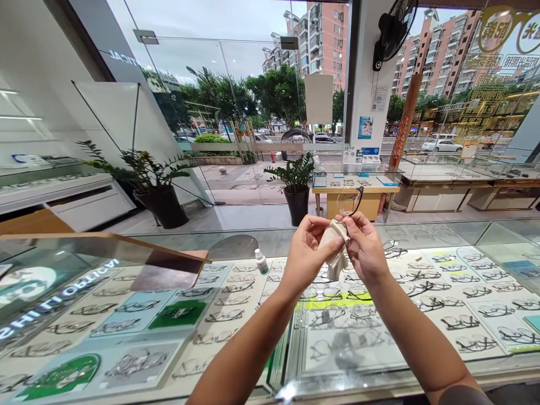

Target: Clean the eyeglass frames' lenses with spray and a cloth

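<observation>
Above the glass display counter, a pair of eyeglasses [348, 202] is held up, one round lens and a dark temple tip showing over the fingers. My left hand [311, 247] is closed on a pale cleaning cloth [334, 239], its thumb pressing the cloth where the other lens seems to be wrapped. The cloth's zigzag edge hangs down between the hands. My right hand [366, 246] pinches the eyeglasses' frame beside the cloth. The wrapped part of the frame is hidden. A small white bottle with a teal label [261, 262] stands on the counter, left of my hands.
Rows of eyeglass frames [459, 322] lie under the glass counter top [358, 365]. At left a slanted panel with a wooden edge [126, 239] rises from the counter. Beyond are potted plants [295, 177], a small display table [358, 191], glass doors and a wall fan [392, 31].
</observation>
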`<action>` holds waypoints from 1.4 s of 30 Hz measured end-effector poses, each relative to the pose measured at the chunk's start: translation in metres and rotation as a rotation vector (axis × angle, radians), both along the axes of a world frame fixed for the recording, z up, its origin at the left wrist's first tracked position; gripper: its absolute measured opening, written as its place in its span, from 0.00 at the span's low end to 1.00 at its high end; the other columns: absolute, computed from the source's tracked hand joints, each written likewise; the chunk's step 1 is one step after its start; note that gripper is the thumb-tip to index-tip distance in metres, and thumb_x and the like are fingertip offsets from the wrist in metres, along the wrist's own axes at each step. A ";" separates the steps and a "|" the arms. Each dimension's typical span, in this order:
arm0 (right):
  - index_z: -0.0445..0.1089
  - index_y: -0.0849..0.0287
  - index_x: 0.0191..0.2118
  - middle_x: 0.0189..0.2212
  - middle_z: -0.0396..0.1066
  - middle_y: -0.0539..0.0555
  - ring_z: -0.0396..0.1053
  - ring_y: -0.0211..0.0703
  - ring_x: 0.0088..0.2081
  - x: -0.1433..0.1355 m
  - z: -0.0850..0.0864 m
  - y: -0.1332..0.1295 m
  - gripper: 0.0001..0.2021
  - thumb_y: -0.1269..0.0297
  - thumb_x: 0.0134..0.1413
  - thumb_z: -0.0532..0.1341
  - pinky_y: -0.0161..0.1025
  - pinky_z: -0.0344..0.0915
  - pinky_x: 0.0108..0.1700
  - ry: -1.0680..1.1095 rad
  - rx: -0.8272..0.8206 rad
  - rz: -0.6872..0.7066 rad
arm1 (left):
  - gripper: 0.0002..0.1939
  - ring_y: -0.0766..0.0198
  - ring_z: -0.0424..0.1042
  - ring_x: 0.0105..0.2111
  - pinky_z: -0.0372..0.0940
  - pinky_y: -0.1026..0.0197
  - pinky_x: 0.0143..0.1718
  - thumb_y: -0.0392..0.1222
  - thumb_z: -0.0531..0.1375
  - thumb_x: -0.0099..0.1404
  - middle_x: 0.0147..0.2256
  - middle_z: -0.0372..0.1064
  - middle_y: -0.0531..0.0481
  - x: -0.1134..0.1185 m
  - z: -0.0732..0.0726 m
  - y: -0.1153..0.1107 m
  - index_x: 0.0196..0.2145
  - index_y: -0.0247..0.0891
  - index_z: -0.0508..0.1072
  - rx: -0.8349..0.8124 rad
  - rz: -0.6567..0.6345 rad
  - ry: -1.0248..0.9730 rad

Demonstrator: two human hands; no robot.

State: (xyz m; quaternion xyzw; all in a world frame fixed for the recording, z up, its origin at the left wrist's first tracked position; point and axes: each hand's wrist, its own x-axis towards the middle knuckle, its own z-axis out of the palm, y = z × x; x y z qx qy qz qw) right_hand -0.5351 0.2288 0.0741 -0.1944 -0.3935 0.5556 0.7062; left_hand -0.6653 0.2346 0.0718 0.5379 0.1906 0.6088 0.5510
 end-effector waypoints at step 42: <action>0.73 0.56 0.33 0.36 0.78 0.49 0.72 0.35 0.34 -0.005 -0.006 0.004 0.24 0.50 0.37 0.82 0.32 0.73 0.38 -0.007 -0.039 0.066 | 0.32 0.71 0.60 0.22 0.55 0.66 0.23 0.66 0.74 0.54 0.25 0.67 0.56 0.013 -0.007 -0.004 0.42 0.34 0.76 -0.028 0.027 0.150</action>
